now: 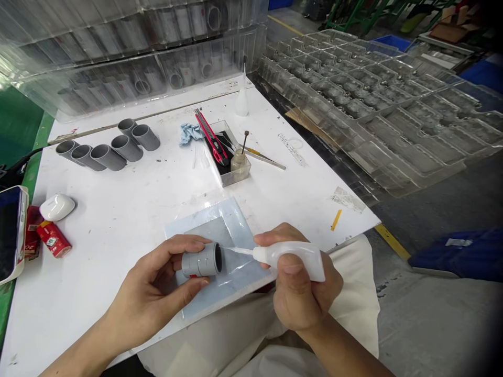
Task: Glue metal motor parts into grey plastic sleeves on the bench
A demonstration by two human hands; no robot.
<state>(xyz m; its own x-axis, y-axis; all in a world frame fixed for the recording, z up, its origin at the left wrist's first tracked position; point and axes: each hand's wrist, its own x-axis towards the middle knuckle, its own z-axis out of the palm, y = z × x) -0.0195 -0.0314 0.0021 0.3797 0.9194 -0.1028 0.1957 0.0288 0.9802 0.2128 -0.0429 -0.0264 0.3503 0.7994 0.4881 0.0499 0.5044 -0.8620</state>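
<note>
A short grey hollow cylinder, small raised marks and a red patch on its side, is held on its side above a light-blue sheet, its open end towards the bottle. I'd judge it light, stiff and rather smooth, best taken round the outer wall, clear of the rim. The left hand does so, its grip closed to the tube's width, fingers over the top, thumb below. The right hand's grip is wrapped round a soft-looking white plastic squeeze bottle, its thin nozzle aimed at the opening; I can't tell if it touches. Beyond, on the white bench, stand six plain grey tubes.
</note>
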